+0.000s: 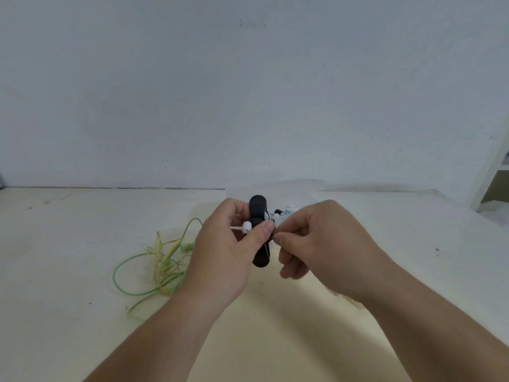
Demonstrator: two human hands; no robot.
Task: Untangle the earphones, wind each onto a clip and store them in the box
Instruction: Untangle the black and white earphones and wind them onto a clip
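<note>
My left hand [228,244] grips a black winder clip [258,206] upright above the table, thumb pressed on its middle. A white earphone bud [246,226] sticks out to the left of the clip beside my thumb. My right hand [316,238] touches the clip's right side, with its thumb and forefinger pinched together there; the white cord they seem to pinch is mostly hidden. A tangle of green and yellow earphones [162,263] lies loose on the table left of my left hand. The box is not clearly visible.
The white table [68,244] runs back to a pale wall. Small white, black and blue items [286,209] lie just behind my hands, partly hidden. A white shelf frame [493,172] stands at the far right.
</note>
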